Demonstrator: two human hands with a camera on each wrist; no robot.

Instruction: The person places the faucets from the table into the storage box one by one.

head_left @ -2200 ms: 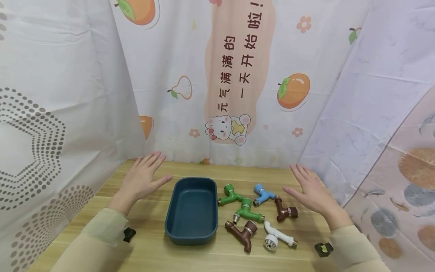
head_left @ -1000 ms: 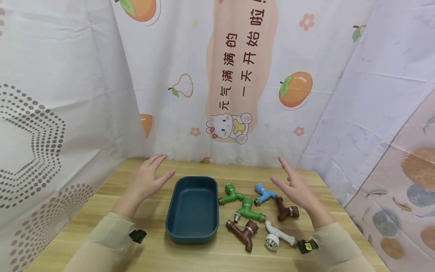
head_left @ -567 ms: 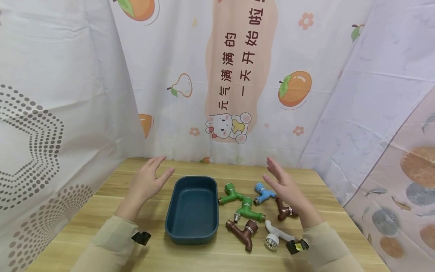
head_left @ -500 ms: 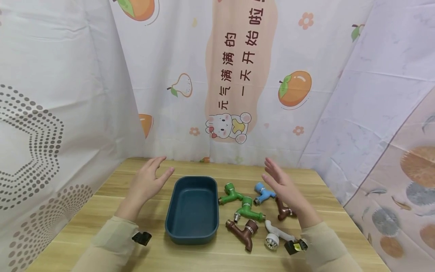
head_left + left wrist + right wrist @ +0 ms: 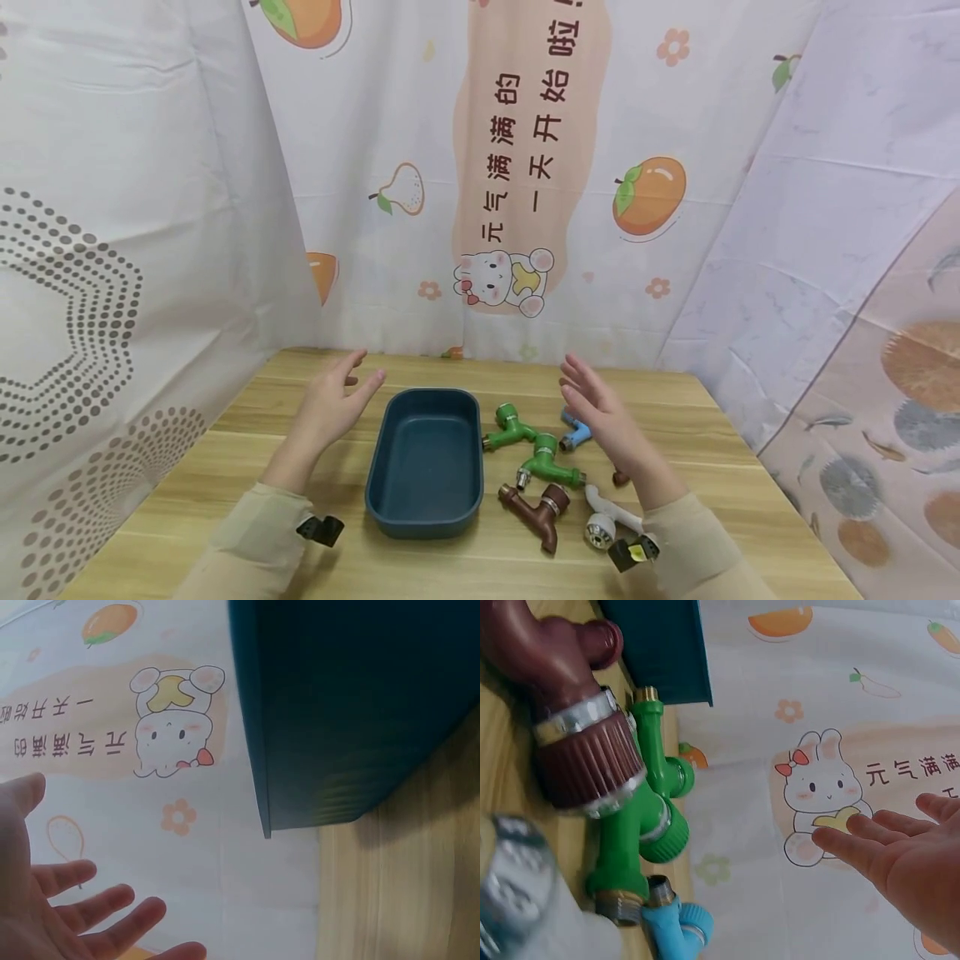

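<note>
My left hand (image 5: 330, 408) hovers left of a dark teal rectangular tub (image 5: 423, 467), fingers spread and holding nothing. My right hand (image 5: 603, 417) hangs in the air over the taps at the right, its fingers loosely extended and nothing in them. Two green taps (image 5: 551, 468) lie beside the tub. A brown tap (image 5: 536, 517) and a white tap (image 5: 602, 527) lie nearer the front. The right hand partly hides a blue tap (image 5: 576, 435). Under the right forearm only a bit of another brown tap (image 5: 620, 477) shows.
Everything stands on a wood-grain table (image 5: 420, 575). A printed curtain (image 5: 405, 275) hangs behind its back edge, and more curtains close off the left and right sides. Each wrist carries a small black camera strap piece (image 5: 321, 529).
My right hand has moved left from the right side, over the blue and rear brown taps. The left hand has shifted slightly right and turned. Tub and taps have stayed in place.
</note>
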